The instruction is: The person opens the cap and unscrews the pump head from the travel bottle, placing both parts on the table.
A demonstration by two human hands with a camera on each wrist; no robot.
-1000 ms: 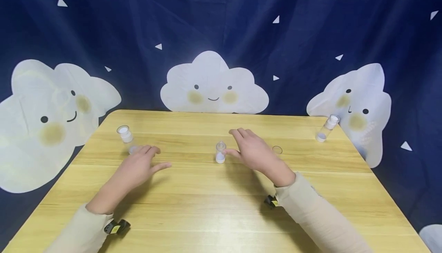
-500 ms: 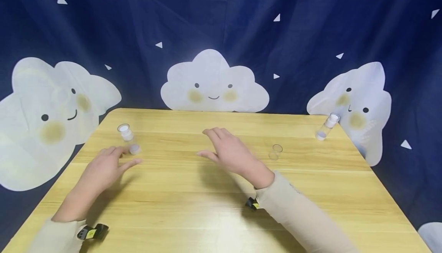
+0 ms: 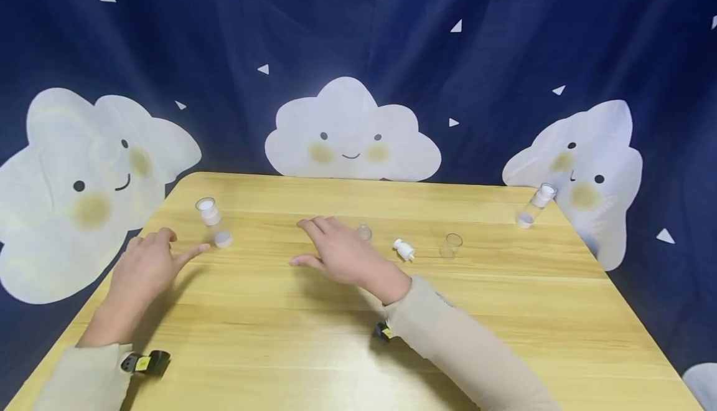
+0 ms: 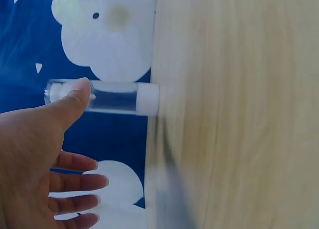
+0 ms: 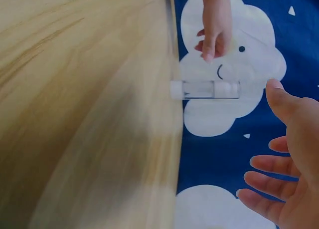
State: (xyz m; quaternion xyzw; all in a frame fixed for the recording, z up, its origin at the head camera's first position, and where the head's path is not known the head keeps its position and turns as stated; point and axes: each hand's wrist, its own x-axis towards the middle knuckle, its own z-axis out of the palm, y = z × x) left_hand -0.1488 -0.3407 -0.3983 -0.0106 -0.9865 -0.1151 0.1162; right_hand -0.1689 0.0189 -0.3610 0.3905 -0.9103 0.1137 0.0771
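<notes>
Spread and holding nothing, my left hand [image 3: 142, 271] hovers left of a clear bottle [image 3: 210, 213] with a white top and a white base. In the left wrist view the thumb overlaps the upper end of this bottle [image 4: 114, 97], which stands upright on the table. My right hand [image 3: 342, 252] is over the middle of the table, fingers apart and holding nothing. Behind its wrist shows the clear top of a small bottle [image 3: 364, 232], the rest hidden. Right of that lies a white pump head [image 3: 403, 250], and beside it stands a clear cap [image 3: 450, 246].
A second clear bottle [image 3: 536, 205] with a white top and base stands near the back right corner of the wooden table [image 3: 313, 349]. A dark blue curtain [image 3: 224, 37] with printed clouds hangs behind the table's far edge.
Both hands have moved to the left, the left one away from the left bottle. The right hand has passed in front of the small bottle, and the white pump head has come into view.
</notes>
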